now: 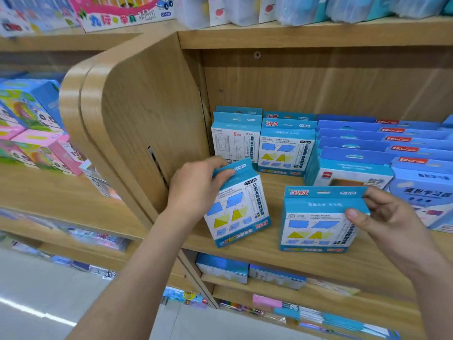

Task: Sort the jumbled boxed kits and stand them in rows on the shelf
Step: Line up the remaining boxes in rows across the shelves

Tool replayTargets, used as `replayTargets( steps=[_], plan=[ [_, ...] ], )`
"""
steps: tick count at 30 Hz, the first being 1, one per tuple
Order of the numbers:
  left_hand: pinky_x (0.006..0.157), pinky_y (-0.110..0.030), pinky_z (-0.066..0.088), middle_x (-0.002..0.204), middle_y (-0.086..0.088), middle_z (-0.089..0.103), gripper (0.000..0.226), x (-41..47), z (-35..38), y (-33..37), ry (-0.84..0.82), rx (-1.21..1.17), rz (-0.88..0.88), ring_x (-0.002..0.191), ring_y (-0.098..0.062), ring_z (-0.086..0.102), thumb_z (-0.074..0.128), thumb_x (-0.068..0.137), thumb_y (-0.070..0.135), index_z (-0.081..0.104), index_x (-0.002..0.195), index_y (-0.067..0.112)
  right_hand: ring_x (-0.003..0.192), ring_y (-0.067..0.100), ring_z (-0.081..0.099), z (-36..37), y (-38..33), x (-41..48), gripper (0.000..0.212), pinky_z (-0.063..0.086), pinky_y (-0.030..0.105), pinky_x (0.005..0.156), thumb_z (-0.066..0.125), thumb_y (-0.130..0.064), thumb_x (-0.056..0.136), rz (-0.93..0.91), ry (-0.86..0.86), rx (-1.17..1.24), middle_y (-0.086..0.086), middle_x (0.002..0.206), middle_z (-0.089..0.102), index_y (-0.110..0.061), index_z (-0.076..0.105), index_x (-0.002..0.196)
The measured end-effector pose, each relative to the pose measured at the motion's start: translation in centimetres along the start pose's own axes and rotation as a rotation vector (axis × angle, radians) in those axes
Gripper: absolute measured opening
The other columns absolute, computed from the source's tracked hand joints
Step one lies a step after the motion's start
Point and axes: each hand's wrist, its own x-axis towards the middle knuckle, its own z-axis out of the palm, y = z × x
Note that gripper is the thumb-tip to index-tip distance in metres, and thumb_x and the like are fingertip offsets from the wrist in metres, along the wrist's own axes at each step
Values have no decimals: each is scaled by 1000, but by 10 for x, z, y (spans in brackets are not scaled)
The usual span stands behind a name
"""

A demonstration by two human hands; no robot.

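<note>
as left hand (196, 190) grips a tilted kit (237, 209), right hand (392, 217) pinches a seemingly upright kit (316, 224).

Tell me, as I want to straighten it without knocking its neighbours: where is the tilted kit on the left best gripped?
By its blue top flap, from above and in front, as the left hand does. The tilted kit leans with its bottom edge on the shelf, so the top is free; the side panel is close on its left, the right kit on its right.
</note>
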Motion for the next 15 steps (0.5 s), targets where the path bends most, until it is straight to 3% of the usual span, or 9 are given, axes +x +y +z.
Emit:
replayTargets(
  steps=[5, 9, 12, 15],
  plan=[
    [63, -38, 53, 90, 10, 70, 32, -3, -1, 6, -29, -67, 23, 74, -9, 63, 46, 91, 55, 63, 106, 33, 101, 11, 66, -5, 5, -4, 70, 52, 18, 81, 83, -60, 51, 3, 30, 4, -1, 109, 71, -22, 68, 108],
    [72, -37, 56, 110, 14, 62, 61, -9, -11, 6, -251, -13, 48, 90, -7, 62, 59, 77, 64, 44, 130, 39, 102, 15, 66, -8, 7, -5, 38, 53, 19, 79, 74, -24, 68, 20, 26, 47, 0, 108, 72, -19, 69, 105],
    [84, -34, 50, 121, 11, 57, 77, -9, -21, 2, -366, 119, 54, 103, -10, 55, 75, 73, 47, 32, 136, 44, 97, 13, 67, -9, 3, -6, 35, 54, 18, 78, 65, -9, 71, 30, 27, 36, -1, 104, 73, -14, 66, 106],
    [85, -32, 49, 119, 8, 62, 69, -4, -23, 6, -260, 91, 71, 104, -13, 57, 79, 72, 36, 44, 130, 39, 97, 14, 67, -10, -1, -7, 35, 54, 19, 78, 65, -8, 71, 36, 13, 38, 1, 103, 73, -13, 67, 105]
  ],
)
